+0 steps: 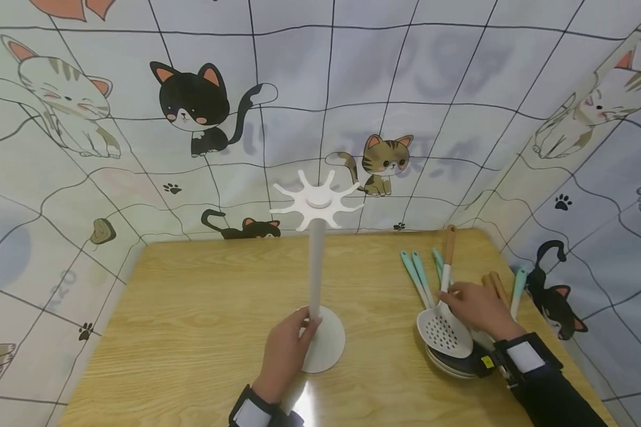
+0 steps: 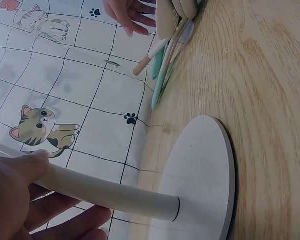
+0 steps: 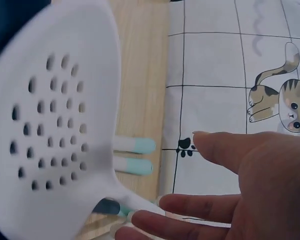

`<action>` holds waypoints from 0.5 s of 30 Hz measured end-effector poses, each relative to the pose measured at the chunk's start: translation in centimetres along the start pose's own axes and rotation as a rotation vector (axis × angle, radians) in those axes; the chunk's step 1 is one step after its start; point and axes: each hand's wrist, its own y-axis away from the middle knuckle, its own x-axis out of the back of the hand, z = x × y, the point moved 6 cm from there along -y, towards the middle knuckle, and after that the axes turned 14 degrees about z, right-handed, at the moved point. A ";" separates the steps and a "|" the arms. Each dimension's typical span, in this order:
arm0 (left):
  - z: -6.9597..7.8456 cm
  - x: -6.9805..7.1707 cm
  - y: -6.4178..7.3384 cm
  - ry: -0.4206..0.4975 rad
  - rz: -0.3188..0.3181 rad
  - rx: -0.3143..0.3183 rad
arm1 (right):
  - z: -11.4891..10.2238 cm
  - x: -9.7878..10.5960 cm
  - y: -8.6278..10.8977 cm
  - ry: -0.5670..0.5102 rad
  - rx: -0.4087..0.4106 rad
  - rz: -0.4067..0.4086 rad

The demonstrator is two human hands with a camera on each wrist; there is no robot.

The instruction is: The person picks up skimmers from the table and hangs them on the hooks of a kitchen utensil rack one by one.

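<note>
My left hand (image 1: 285,353) grips the upright pole (image 2: 115,192) of a white utensil stand (image 1: 315,267), low down near its round base (image 1: 328,350). Thumb and fingers lie on opposite sides of the pole, and a ring of hooks (image 1: 318,201) tops it. To the right, my right hand (image 1: 475,305) reaches over a heap of kitchen utensils. Its fingertips are right at the white neck of a skimmer (image 1: 443,333) with a wooden-ended handle (image 1: 450,243); the thumb (image 3: 220,150) stands apart. The skimmer's perforated bowl lies on top of the heap.
Beneath the skimmer lie a black-headed utensil (image 1: 462,363) and other pale heads. Teal handles (image 1: 415,273) point toward the back, with wooden handles (image 1: 498,284) and another teal handle (image 1: 518,287) at the right. Cat-print cloth (image 1: 299,130) hangs behind the wooden table (image 1: 203,308).
</note>
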 end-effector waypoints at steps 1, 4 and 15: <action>0.0 0.0 0.0 0.000 0.001 0.001 | 0.1 -0.1 -0.2 -0.001 -0.008 -0.012; 0.0 0.1 0.0 -0.002 0.002 0.005 | 0.3 -0.4 -0.7 0.013 -0.037 -0.040; -0.2 0.1 0.0 0.012 -0.009 0.011 | 0.3 -1.1 -2.2 0.038 -0.080 -0.091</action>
